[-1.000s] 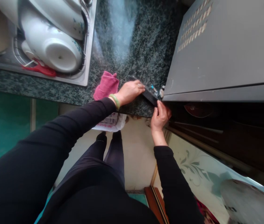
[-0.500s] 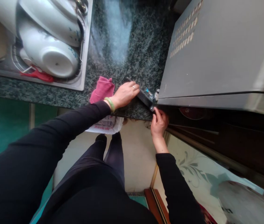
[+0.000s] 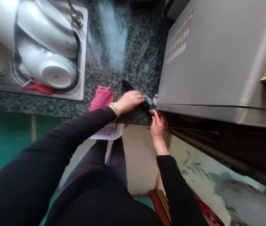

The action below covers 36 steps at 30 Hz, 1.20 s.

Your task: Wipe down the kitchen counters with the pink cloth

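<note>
A long, narrow black object (image 3: 127,85) lies slantwise by the counter's front edge. Its kind is not plain; its near end looks shiny. My left hand (image 3: 131,101), with a ring and a green bangle on the wrist, closes over its middle from above and hides part of it. At the near right end, my right hand (image 3: 158,125) pinches it between fingertips. Close beside the object are a small clear and blue item (image 3: 147,98) and something whitish (image 3: 155,99), both too small to name. A folded pink cloth (image 3: 101,98) rests left of my left hand.
A steel sink (image 3: 84,75) with stacked white bowls (image 3: 58,73) and a red-handled item (image 3: 37,88) is at left. The large grey metal box (image 3: 208,62) stands close on the right. Below the counter edge hangs a white plastic bag (image 3: 114,133).
My left hand has slid a little right along the black object, so its far end shows more. My right hand stays at the near end. The whole view has shifted slightly.
</note>
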Available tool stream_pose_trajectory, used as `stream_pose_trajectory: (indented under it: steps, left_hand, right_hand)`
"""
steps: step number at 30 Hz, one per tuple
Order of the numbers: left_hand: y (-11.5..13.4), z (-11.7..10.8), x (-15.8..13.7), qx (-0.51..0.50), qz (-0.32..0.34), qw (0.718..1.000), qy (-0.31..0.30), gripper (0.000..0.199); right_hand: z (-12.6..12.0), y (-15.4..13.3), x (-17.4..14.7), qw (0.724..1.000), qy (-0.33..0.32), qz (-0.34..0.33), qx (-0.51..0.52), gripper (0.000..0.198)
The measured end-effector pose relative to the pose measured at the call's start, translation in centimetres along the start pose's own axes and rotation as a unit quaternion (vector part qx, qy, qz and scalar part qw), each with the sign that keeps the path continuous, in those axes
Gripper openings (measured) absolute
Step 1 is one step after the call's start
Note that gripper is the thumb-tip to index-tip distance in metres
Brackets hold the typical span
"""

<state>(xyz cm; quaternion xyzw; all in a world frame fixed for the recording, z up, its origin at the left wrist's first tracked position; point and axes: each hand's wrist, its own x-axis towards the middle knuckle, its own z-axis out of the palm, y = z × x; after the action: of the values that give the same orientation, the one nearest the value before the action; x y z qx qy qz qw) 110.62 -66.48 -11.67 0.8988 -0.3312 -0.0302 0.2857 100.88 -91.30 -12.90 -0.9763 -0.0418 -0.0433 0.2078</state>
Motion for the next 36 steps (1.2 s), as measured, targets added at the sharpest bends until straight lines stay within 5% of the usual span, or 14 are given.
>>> stream_pose_trajectory:
  steps: [23, 36]
  left_hand:
    - [-3.6, -0.6, 1.4, 0.111, 0.115, 0.987, 0.005, 0.034]
    - [-2.2, -1.4, 2.5, 0.091, 0.109, 0.988, -0.053, 0.031]
  right_hand:
    - [1.7, -3.8, 0.4, 0.994, 0.033, 0.097, -0.036, 0.041]
    - [1.8, -4.1, -0.5, 0.993, 0.049, 0.104, -0.022, 0.041]
